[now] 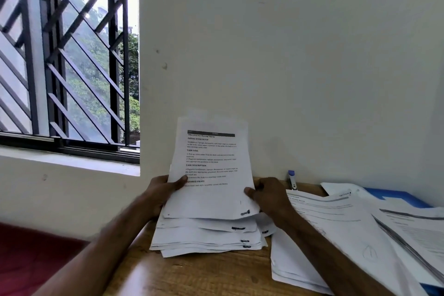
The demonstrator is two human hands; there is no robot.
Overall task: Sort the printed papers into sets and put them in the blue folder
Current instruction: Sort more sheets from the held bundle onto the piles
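A thick, uneven stack of printed papers [211, 163] stands tilted up over the wooden desk [204, 274]. The top sheet carries headed paragraphs of text. My left hand [165, 188] grips the stack's left edge, thumb across the front page. Along the right edge my right hand [266, 194] holds the stack, thumb on the front. To the right, more printed sheets [336, 223] lie spread in overlapping piles. The blue folder [398, 197] lies under those piles at the far right, and only its blue edge shows.
A blue-and-white stapler [292, 179] stands against the cream wall behind the spread sheets. A barred window [69, 55] fills the upper left above a sill. Red floor [31, 255] shows beyond the desk's left edge.
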